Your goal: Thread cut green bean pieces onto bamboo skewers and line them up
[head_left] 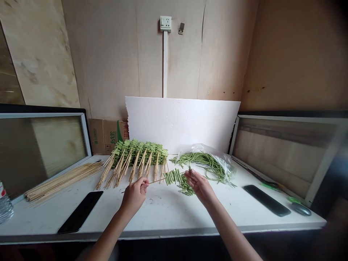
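Note:
My left hand (pixel 137 192) is closed around a thin wooden skewer (pixel 156 181) that points to the right. Several short green bean pieces (pixel 173 177) are threaded side by side on the skewer. At its far end, my right hand (pixel 198 183) pinches one more bean piece (pixel 190 168) between thumb and fingertips. Below the skewer, a small heap of cut bean pieces (pixel 186 188) lies on the white table (pixel 163 217), partly hidden by the right hand.
Filled bean skewers (pixel 140 154) are stacked at the back left, beside loose bare skewers (pixel 65 181). Long beans (pixel 201 159) lie in a clear plastic bag (pixel 220 159) at back right. A black phone (pixel 81 212), a dark flat object (pixel 266 200) and a mouse (pixel 301 208) rest nearer the front.

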### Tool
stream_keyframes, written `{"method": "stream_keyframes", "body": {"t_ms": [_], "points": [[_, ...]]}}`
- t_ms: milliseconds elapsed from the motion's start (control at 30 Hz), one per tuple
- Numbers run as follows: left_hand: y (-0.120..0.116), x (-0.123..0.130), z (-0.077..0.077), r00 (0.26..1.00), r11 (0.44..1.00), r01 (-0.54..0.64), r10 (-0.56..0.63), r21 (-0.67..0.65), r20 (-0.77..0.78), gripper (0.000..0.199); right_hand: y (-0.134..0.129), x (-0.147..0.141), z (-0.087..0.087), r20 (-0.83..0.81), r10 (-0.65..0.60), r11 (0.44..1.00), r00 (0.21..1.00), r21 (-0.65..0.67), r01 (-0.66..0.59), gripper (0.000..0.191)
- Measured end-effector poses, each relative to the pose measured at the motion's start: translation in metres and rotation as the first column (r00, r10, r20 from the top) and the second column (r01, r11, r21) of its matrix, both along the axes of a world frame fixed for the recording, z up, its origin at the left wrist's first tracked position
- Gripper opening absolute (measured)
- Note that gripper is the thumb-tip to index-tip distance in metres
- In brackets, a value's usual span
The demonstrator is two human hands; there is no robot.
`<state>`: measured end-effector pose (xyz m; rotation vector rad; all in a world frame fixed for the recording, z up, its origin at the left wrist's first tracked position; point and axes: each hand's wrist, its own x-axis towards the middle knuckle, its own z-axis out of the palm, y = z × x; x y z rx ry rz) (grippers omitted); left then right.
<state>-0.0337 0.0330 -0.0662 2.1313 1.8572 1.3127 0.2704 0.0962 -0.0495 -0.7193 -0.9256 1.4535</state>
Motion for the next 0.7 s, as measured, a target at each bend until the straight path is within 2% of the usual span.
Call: {"method": "stream_keyframes", "body": {"t_ms": [233, 700], "points": [[-0.0033, 0.0035, 0.0021, 1.000, 1.000, 0.009, -0.009, -0.006, -0.013, 0.023, -0.0042, -0.0090, -0.0038, -0.007, 0.054, 0.998, 0.998, -0.015, -0.054, 0.034], [-0.0019, 0.0043, -0.0026, 1.000, 1.000, 0.003, -0.004, -0.016, -0.031, 0.021, -0.0060, -0.0096, -0.0046, 0.031, 0.027, 1.000, 0.999, -0.016, -0.026, 0.037]]}}
